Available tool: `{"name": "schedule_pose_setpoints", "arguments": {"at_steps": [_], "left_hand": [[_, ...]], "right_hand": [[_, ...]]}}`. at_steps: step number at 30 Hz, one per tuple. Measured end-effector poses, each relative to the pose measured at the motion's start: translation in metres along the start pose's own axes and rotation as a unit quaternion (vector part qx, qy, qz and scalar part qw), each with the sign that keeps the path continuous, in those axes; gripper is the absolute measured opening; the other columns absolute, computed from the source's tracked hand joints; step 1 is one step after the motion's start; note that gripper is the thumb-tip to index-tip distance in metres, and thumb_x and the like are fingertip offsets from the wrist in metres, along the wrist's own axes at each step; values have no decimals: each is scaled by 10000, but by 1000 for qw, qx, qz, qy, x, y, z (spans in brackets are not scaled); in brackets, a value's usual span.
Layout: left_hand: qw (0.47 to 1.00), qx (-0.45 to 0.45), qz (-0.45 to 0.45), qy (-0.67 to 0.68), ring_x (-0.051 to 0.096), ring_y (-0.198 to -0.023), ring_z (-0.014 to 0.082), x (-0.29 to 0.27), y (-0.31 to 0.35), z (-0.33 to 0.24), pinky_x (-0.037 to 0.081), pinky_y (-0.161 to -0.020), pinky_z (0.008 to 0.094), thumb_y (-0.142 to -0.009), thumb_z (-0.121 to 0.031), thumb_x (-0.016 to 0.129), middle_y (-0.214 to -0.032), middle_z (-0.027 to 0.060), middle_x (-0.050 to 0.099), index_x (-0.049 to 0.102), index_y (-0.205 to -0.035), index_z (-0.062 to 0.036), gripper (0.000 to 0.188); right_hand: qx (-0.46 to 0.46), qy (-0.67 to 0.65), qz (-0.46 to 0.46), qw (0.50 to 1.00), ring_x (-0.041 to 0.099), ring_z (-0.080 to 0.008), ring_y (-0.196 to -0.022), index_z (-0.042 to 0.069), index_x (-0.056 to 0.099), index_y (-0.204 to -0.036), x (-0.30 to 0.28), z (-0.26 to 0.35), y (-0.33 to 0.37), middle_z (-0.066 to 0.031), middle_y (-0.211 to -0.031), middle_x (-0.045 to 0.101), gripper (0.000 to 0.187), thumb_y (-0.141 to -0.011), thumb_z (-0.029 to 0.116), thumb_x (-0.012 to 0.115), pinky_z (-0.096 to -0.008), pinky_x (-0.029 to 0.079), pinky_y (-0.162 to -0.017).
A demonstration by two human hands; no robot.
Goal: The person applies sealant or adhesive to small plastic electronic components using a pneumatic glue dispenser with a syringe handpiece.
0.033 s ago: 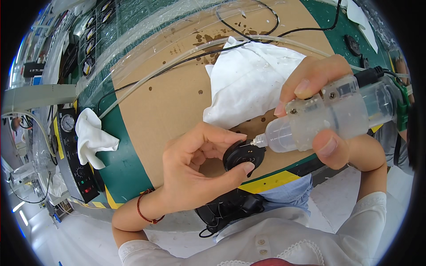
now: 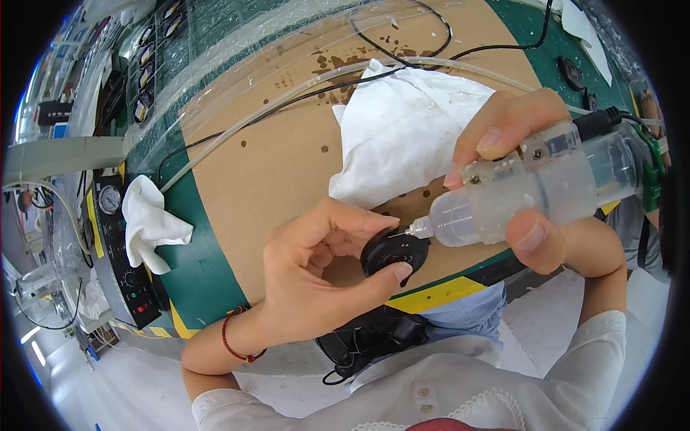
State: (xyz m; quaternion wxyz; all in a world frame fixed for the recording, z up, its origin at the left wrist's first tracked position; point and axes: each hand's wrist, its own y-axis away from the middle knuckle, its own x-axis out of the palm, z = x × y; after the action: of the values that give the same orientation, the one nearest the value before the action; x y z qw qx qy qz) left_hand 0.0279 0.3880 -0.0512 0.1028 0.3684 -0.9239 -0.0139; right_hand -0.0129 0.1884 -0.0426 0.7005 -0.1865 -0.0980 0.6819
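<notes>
Between the thumb and fingers of my left hand (image 2: pixel 316 273) is a round black part (image 2: pixel 394 253), tilted, with small metal contacts on its face. My right hand (image 2: pixel 528 172) is wrapped round a translucent dispensing syringe (image 2: pixel 514 190) in a clear holder with small screws. The syringe's thin needle points left and its tip is at the upper face of the black part; whether it touches, I cannot tell. A black cable plug (image 2: pixel 598 123) and a green clip (image 2: pixel 652 172) sit at the syringe's rear end.
Behind my hands a crumpled white cloth (image 2: pixel 402 129) lies on brown cardboard (image 2: pixel 266 172), with a tube and black cable (image 2: pixel 287 106) across it. At left are a smaller cloth (image 2: pixel 152 223) and a black control box (image 2: pixel 118 251) with a gauge. More black parts (image 2: pixel 571 73) lie far right.
</notes>
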Motion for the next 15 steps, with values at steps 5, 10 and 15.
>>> {"name": "schedule_pose_setpoints", "arguments": {"at_steps": [5,10,15], "left_hand": [[1000,1,0,5,566,-786,114,0,0,0,457,-702,221,-644,78,637,-879,108,568,501,-922,61,309],[1000,0,4,4,564,-793,116,0,0,-1,455,-710,224,-646,80,634,-884,107,566,499,-922,60,308],[1000,2,1,11,563,-801,119,0,0,0,452,-718,226,-647,81,634,-883,105,564,494,-921,56,309]], "right_hand": [[9,-5,11,1000,491,-136,-657,94,348,-928,0,0,0,-107,-772,477,468,-681,426,565,-235,417,-607],[-6,1,7,1000,492,-136,-651,92,349,-926,0,-1,-1,-107,-766,477,470,-674,418,575,-232,420,-600],[-18,16,8,1000,494,-134,-646,92,351,-926,0,-3,0,-106,-765,476,476,-665,417,581,-229,417,-593]]}}
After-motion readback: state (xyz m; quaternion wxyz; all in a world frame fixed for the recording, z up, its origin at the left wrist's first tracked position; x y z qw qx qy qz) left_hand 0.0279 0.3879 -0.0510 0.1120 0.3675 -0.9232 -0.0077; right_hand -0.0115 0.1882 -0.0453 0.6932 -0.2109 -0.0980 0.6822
